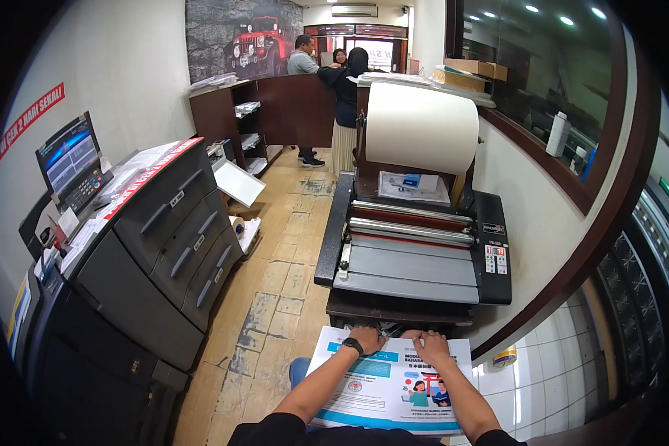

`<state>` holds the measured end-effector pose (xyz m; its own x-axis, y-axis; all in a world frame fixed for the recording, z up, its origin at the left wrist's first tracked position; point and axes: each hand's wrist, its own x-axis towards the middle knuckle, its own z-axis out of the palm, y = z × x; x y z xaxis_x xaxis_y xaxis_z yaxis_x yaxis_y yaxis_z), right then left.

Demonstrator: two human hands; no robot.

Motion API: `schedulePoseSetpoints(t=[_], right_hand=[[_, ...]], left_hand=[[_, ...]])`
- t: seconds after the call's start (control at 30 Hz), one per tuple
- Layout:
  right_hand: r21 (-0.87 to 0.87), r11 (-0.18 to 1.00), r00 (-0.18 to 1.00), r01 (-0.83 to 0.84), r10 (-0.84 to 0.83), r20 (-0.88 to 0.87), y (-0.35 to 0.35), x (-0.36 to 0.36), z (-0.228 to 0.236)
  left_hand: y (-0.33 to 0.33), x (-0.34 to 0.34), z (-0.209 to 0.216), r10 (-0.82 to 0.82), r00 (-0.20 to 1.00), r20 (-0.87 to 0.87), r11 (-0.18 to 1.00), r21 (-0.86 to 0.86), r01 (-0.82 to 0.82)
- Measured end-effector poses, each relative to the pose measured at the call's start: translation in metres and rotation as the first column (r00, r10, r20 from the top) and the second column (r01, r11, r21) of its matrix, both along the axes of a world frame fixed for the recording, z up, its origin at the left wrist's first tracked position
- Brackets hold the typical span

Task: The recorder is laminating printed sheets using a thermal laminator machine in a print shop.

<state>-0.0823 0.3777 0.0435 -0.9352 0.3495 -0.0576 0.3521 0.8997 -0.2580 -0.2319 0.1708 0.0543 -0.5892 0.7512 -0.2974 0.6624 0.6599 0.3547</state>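
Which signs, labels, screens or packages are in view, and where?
Printed sheet: under both hands, bottom centre; white with blue blocks and cartoon figures.
Screen: on the copier, far left; tilted, blue-lit.
Red strip sign: left wall; slanted, white lettering.
Control label: laminator's right side; small white panel with red buttons.
Poster: back wall; red off-road car on grey stone.
Cardboard boxes: right ledge; flat, brown.

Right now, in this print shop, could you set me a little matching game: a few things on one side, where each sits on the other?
Things:
1. printed sheet
2. paper roll
3. big copier
4. roll of tape

Places:
A. on the floor tiles at the right
B. along the left wall
C. under both hands
D. on top of the roller machine

Pairs: 1-C, 2-D, 3-B, 4-A
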Motion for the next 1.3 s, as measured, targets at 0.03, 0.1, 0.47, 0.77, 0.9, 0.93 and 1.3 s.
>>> schedulePoseSetpoints(t=[0.03, 0.1, 0.47, 0.77, 0.9, 0.93, 1.3], right_hand=[[0.003, 1.0, 0.999, -0.007, 0.007, -0.037, 0.001, 0.002, 0.0], [-0.041, 0.999, 1.0, -0.013, 0.012, -0.011, 0.011, 0.009, -0.004], [-0.027, 0.998, 0.998, -0.054, 0.053, -0.019, -0.003, 0.008, 0.045], [-0.086, 0.996, 0.981, 0.024, -0.04, -0.188, 0.006, 0.011, 0.04], [-0.038, 0.998, 0.978, -0.059, 0.05, -0.204, 0.01, 0.014, 0.027], [-0.045, 0.998, 0.979, -0.051, 0.041, -0.199, 0.009, 0.015, 0.008], [-0.09, 0.995, 0.999, 0.045, -0.044, 0.013, 0.008, -0.007, 0.024]], left_hand=[[0.003, -0.002, -0.012, 0.004, 0.999, -0.035, 0.999, 0.042, -0.003], [0.005, 0.006, -0.028, 0.016, 0.994, -0.106, 0.994, 0.107, -0.004], [0.004, -0.003, 0.004, 0.048, 0.998, 0.051, 0.996, 0.07, -0.051], [0.003, 0.013, 0.056, 0.01, 0.983, -0.181, 0.989, 0.145, 0.017], [-0.001, 0.008, 0.048, -0.004, 0.997, -0.073, 0.986, 0.169, 0.016], [-0.003, 0.009, 0.02, -0.011, 0.998, -0.068, 0.987, 0.162, 0.022], [0.002, -0.003, -0.023, 0.086, 0.996, -0.014, 0.983, 0.163, -0.083]])
